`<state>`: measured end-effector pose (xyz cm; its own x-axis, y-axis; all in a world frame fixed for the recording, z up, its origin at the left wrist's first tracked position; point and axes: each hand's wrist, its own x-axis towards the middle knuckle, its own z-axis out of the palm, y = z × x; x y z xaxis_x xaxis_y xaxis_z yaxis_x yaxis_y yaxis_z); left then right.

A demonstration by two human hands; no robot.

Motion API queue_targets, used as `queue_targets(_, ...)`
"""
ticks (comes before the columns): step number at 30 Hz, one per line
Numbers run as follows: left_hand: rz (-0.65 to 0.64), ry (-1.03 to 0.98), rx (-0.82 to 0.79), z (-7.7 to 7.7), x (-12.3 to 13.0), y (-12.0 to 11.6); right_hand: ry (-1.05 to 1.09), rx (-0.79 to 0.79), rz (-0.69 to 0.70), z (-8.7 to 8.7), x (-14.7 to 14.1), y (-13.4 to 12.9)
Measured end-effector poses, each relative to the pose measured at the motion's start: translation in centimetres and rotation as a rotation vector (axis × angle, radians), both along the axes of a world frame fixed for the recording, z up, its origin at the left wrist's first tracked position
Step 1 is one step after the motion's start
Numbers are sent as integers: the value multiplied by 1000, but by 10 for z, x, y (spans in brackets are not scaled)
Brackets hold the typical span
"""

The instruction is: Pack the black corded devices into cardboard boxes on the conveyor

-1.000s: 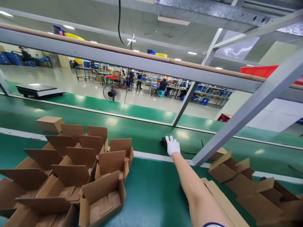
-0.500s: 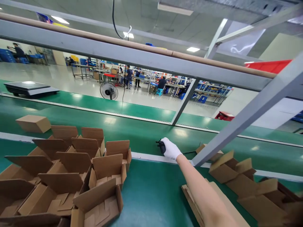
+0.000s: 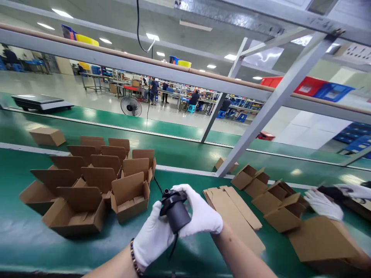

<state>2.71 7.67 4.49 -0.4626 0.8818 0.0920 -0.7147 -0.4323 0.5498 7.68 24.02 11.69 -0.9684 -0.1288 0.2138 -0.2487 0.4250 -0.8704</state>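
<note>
Clasps a black cylindrical device (image 3: 178, 218) between left hand (image 3: 153, 237) and right hand (image 3: 199, 216), both in white gloves. Presses the left thumb against the flange on the left side of the device; cannot tell the exact place of the left fingertips, partly hidden behind it. Curls the right hand around the right side of the device, gripping it firmly. Holds the device tilted above the green work surface (image 3: 29, 247), with the short nozzle on top and the plain round body toward the camera. Shows a black cord (image 3: 173, 247) hanging below the device, and a beaded bracelet (image 3: 133, 256) on the wrist to its lower left.

Has an open carton (image 3: 130, 199) near the device on the left, at the edge of a cluster of open cartons (image 3: 75, 216). Has flat cardboard sheets (image 3: 232, 216) near the device on the right and, farther right of it, more open boxes (image 3: 281, 214). Shows a co-worker's gloved hand (image 3: 324, 204), blurred, well to the right of the device. Shows, far beyond the device to the left, a scale (image 3: 42, 102) and a fan (image 3: 131, 106); beyond it to the right, a slanting grey post (image 3: 261, 112).
</note>
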Motion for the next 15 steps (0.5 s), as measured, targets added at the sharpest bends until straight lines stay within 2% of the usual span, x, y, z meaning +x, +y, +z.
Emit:
queue_targets(1, 10, -98, 39, 7, 3, 5, -1, -77, 3, -9, 1, -8)
queue_targets(3, 43, -277, 82, 16, 6, 6, 36, -329, -31, -32, 3, -25)
queue_targets(5, 124, -335, 46, 19, 4, -1, 27, -598, -59, -56, 6, -45)
queue_targets(7, 219, -328, 7, 17, -2, -10, -67, -735, -11, -78, 12, -65)
queue_targets(8, 266, -311, -2, 16, -6, -15, -151, -727, 49, -86, 15, -73)
queue_targets(10, 330, -264, -11, 15, -14, -25, -312, -593, 121, -97, 22, -80)
queue_targets(11, 361, -242, -22, 14, -18, -30, -364, -482, 93, -99, 25, -78)
queue_targets(13, 443, -219, -68, 14, -24, -41, -432, -231, -58, -96, 27, -64)
queue_targets(14, 489, -209, -97, 14, -26, -46, -444, -147, -143, -92, 26, -55)
queue_targets(15, 540, -184, -124, 13, -27, -50, -445, -128, -207, -87, 24, -47)
